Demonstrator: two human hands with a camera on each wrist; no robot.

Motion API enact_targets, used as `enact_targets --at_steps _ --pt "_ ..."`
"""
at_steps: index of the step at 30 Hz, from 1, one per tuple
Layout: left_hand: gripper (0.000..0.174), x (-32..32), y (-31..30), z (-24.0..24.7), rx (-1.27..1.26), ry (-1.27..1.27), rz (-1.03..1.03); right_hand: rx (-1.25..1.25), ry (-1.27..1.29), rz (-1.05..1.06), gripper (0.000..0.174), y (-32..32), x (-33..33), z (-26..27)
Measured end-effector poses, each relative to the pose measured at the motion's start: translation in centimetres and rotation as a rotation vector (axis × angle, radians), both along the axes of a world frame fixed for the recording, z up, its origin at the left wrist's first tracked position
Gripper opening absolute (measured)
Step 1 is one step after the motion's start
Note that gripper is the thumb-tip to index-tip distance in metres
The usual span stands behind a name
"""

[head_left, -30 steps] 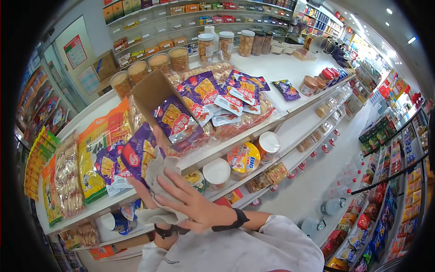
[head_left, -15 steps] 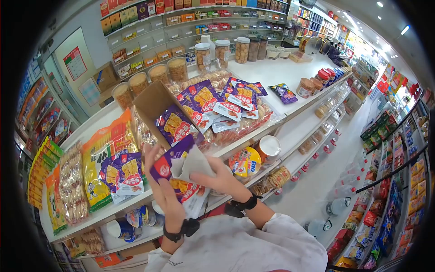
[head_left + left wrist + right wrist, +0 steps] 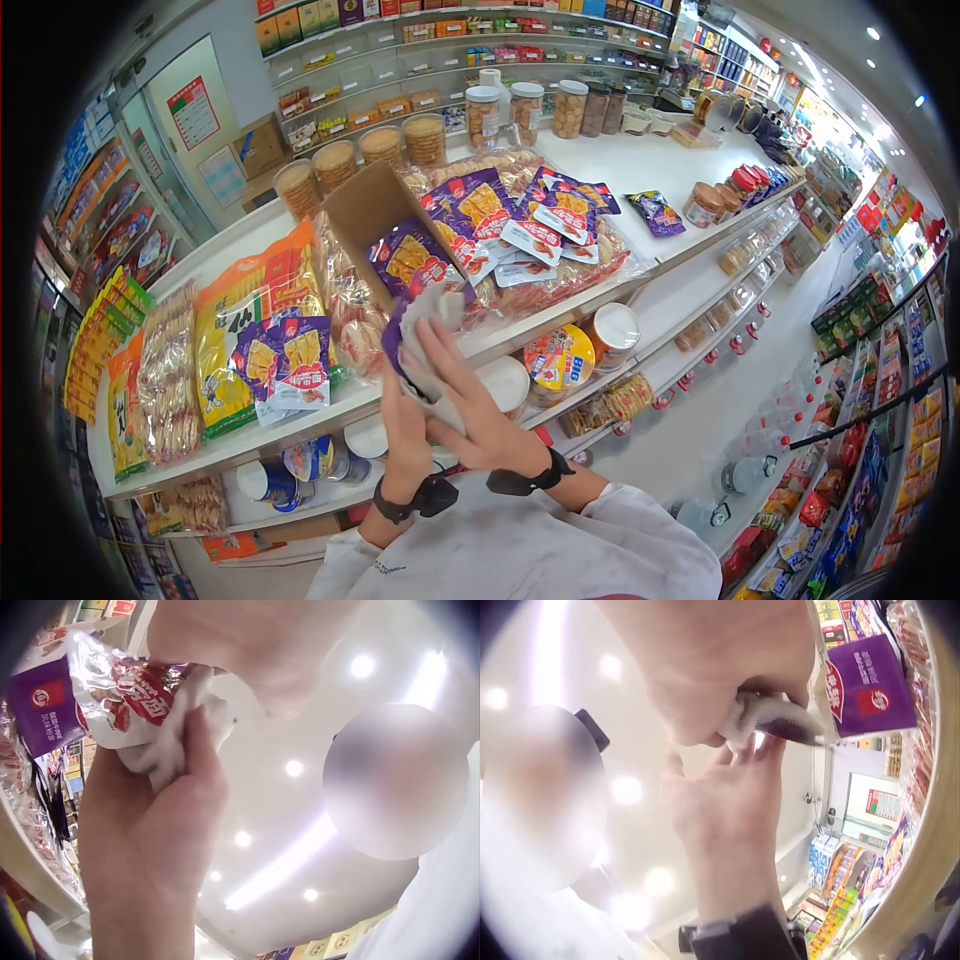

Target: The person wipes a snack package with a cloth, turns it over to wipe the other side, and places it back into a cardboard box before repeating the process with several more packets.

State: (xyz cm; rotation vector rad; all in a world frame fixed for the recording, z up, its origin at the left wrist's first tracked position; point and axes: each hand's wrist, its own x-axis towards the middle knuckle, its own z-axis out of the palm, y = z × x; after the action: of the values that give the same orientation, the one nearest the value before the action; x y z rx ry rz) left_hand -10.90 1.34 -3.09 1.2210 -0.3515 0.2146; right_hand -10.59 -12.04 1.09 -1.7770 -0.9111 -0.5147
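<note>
Both hands meet in front of the counter around a purple snack packet [image 3: 394, 340], turned nearly edge-on in the head view. My left hand [image 3: 406, 448] holds the packet from its lower left side. My right hand [image 3: 485, 425] grips a pale grey cloth [image 3: 438, 306], folded over the packet. In the left wrist view, the right thumb presses the cloth [image 3: 172, 746] against the shiny packet [image 3: 124, 697]. Just beyond the hands stands an opened cardboard box [image 3: 362, 215] with similar packets inside. Most of the held packet is hidden by cloth and fingers.
Loose snack packets [image 3: 525, 235] lie on bagged biscuits right of the box. Two packets [image 3: 285, 360] rest on a yellow bag [image 3: 222, 330] at left. Jars [image 3: 380, 145] line the back. A lower shelf [image 3: 640, 355] bears tubs, below the counter's front edge.
The packet's printed front faced the camera before; now it is tilted edge-on. The cloth and right hand have come up around it, and the left fingers have closed in on it.
</note>
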Motion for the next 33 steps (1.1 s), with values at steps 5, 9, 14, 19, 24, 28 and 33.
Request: enact_targets --at_steps 5,9,14,19,24,28,33 --pt "0.064 -0.5 0.6 1.6 0.194 -0.029 -0.081 -0.134 -0.118 -0.248 0.067 -0.6 1.4 1.4" --pt "0.041 -0.6 -0.6 2.5 0.239 -0.006 0.009 0.055 0.014 -0.252 0.068 -1.1 3.0 0.8" --pt "0.037 -1.0 -1.5 3.4 -0.041 0.035 0.171 0.286 0.216 -0.134 0.069 -0.2 2.0 -0.6" --pt "0.035 -0.5 -1.4 3.8 0.078 -0.041 0.364 0.259 0.474 -0.038 0.053 -1.6 1.9 -0.4" --pt "0.025 0.5 -0.2 4.4 0.287 -0.108 0.288 0.309 0.473 -0.136 0.038 -3.0 2.5 -0.5" --pt "0.026 1.8 1.4 3.2 -0.167 0.07 0.108 0.331 0.471 -0.125 0.039 -3.7 2.0 -0.1" --pt "0.026 1.7 2.0 4.9 -0.288 0.095 0.096 0.248 0.528 0.122 0.039 -2.9 0.9 -0.1"
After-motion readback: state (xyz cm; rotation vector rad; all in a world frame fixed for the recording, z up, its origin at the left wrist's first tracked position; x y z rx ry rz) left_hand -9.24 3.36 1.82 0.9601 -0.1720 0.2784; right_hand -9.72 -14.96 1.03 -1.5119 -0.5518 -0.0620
